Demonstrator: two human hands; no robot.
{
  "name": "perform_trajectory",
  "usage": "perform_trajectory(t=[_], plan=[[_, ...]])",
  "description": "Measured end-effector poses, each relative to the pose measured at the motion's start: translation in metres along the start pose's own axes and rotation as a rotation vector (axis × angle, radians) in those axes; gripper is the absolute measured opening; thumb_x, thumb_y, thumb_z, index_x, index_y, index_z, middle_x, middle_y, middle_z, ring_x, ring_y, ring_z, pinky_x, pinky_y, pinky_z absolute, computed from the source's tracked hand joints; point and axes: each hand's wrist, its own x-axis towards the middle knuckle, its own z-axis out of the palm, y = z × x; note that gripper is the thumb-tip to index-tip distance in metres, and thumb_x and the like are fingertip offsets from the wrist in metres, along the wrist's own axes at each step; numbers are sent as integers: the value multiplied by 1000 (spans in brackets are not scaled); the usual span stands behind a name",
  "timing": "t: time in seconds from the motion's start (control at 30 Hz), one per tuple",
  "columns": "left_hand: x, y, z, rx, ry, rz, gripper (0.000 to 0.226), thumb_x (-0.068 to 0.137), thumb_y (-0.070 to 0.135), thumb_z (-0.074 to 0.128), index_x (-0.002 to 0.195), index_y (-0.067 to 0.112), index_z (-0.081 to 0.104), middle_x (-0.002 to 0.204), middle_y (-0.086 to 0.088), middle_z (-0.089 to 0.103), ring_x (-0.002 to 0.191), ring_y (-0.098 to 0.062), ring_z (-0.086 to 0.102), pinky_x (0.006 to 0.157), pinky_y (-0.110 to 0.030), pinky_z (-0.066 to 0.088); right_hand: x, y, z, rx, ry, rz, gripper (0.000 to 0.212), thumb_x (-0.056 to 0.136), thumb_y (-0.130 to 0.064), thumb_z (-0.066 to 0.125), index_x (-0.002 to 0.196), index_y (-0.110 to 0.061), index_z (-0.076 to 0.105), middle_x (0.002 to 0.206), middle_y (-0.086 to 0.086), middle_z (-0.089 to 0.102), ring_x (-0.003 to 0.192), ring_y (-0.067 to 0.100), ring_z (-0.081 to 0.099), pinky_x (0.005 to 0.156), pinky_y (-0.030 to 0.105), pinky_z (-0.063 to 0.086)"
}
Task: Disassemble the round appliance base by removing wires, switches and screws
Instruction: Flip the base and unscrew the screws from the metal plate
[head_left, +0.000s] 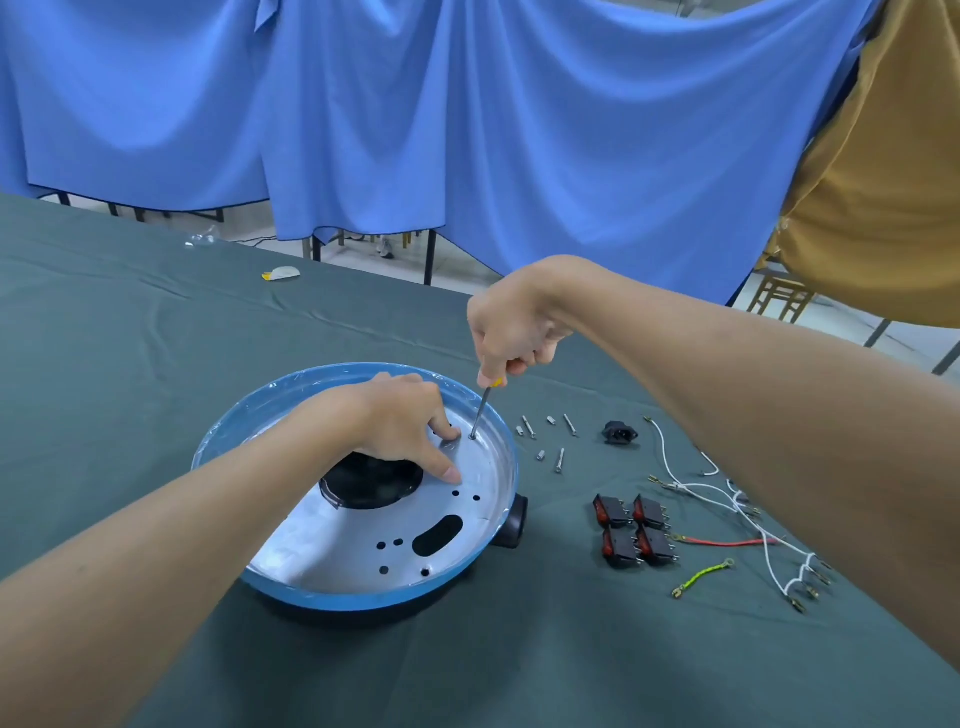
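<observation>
Right hand (511, 325): head view, fist curled round yellow handle of screwdriver (482, 410), held above far right side of base.
Screwdriver: thin metal shaft, slanting down, tip in a small hole on the plate just inside the rim.
Left hand (410, 421): inside base, bent fingertips pressing down on plate next to screwdriver tip, thumb stretched out flat; a small metal tab under the fingers, cannot tell if gripped.
Base (358, 592): round shallow dish, blue rim under clear wrinkled film, sits on table (156, 364) in front of person, centre-left.
Inside base: dull silver metal plate (332, 545), large round black opening in the middle, oblong slot, several small round holes.
Knob (514, 522): black, round, on right outer wall of base.
Screws (559, 460): six small silver pieces, loose on cloth just right of base.
Socket (615, 432): black plastic, beside screws.
Switches (634, 530): four, black bodies, red rockers, in a two-by-two block, right of base.
Wires (696, 488): white tangle with metal terminals, one red, one green-yellow, right of switches.
Table: dark green cloth, creased.
Drape (467, 130): blue fabric, hanging folds behind table.
</observation>
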Motion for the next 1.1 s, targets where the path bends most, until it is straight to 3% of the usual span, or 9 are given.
perform_trajectory(t=[0.17, 0.3, 0.37, 0.43, 0.57, 0.67, 0.8, 1.0, 1.1], plan=[[1, -2, 3, -12, 8, -12, 61, 76, 66, 69, 130, 40, 62, 83, 9, 40, 89, -25, 42, 75, -32, 36, -14, 9, 8, -282, 104, -134, 5, 88, -15, 68, 87, -12, 72, 69, 0, 62, 68, 19, 54, 57, 22, 41], [4, -4, 2, -30, 4, -10, 60, 74, 65, 71, 129, 41, 62, 79, 9, 37, 86, -24, 40, 74, -32, 38, -17, 17, 17, -268, 193, -191, 18, 83, -27, 75, 100, -20, 75, 92, -1, 74, 78, 13, 64, 61, 19, 45], [5, -4, 2, -33, -2, -17, 61, 73, 66, 72, 128, 43, 62, 85, 9, 38, 91, -25, 41, 80, -34, 41, -14, 18, 21, -61, 293, -244, 21, 82, -41, 75, 92, -23, 76, 87, -6, 74, 82, 10, 65, 67, 21, 48], [6, -3, 2, -35, -6, -24, 60, 72, 66, 73, 128, 45, 62, 89, 13, 36, 98, -27, 40, 83, -34, 41, -7, 15, 31, 272, 541, -263, 33, 83, -48, 70, 74, -16, 72, 66, -5, 66, 61, 8, 55, 57, 16, 44], [5, -4, 4, -29, 16, -14, 62, 71, 67, 73, 127, 44, 62, 86, 16, 31, 97, -27, 39, 87, -36, 42, 19, 6, 53, 1237, 918, -209, 53, 92, -33, 62, 53, -19, 29, 55, 4, 24, 51, 19, 25, 45, 23, 32], [5, -5, 4, -20, 21, -14, 63, 70, 69, 72, 128, 44, 62, 87, 17, 32, 97, -27, 40, 88, -37, 43, 27, 5, 55, 1696, 878, -258, 49, 91, -24, 58, 57, -22, 24, 55, 0, 13, 47, 19, 13, 44, 25, 18], [5, -6, 3, -17, 10, -18, 65, 69, 70, 72, 128, 45, 62, 88, 17, 32, 98, -26, 39, 91, -38, 44, 28, 8, 51, 1637, 659, -425, 49, 96, -31, 58, 53, -15, 40, 42, -2, 21, 34, 16, 19, 43, 23, 26], [5, -6, 3, 7, 10, -16, 65, 70, 71, 70, 130, 45, 61, 88, 19, 30, 98, -26, 38, 94, -41, 44, 31, 7, 52, 1731, 784, -137, 43, 101, -33, 46, 63, -13, 44, 45, 0, 30, 41, 15, 28, 49, 26, 40], [4, -6, 3, -5, 10, -25, 65, 70, 70, 71, 129, 45, 61, 88, 17, 32, 99, -27, 40, 96, -41, 44, 29, 2, 56, 1737, 746, -302, 46, 98, -32, 53, 57, -13, 43, 39, -1, 26, 36, 16, 24, 45, 24, 33]])
